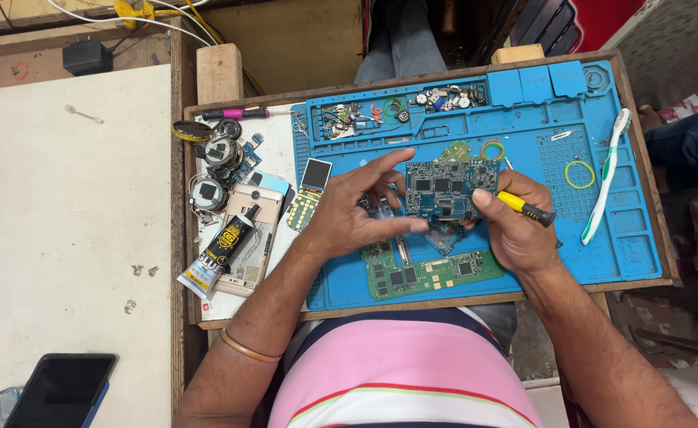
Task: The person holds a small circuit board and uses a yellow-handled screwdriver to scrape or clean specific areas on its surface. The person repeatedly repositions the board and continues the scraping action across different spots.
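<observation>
My left hand (pixel 357 208) grips the left and lower edge of a blue-green circuit board (pixel 452 186), holding it tilted above the blue work mat (pixel 610 230). My right hand (pixel 515 226) holds a small yellow-and-black screwdriver (pixel 527 208), its tip hidden behind the board's lower edge. A green circuit board (pixel 432 275) lies on the mat just below both hands. Another small board (pixel 446 235) sits partly hidden under the held one.
A white toothbrush (pixel 605 178) lies at the mat's right. Small parts (pixel 444 99) fill the mat's top trays. Left of the mat are a glue tube (pixel 220 252), a phone body (pixel 247 238), a keypad module (pixel 311 192) and round parts (pixel 216 158). A dark phone (pixel 59 390) lies bottom left.
</observation>
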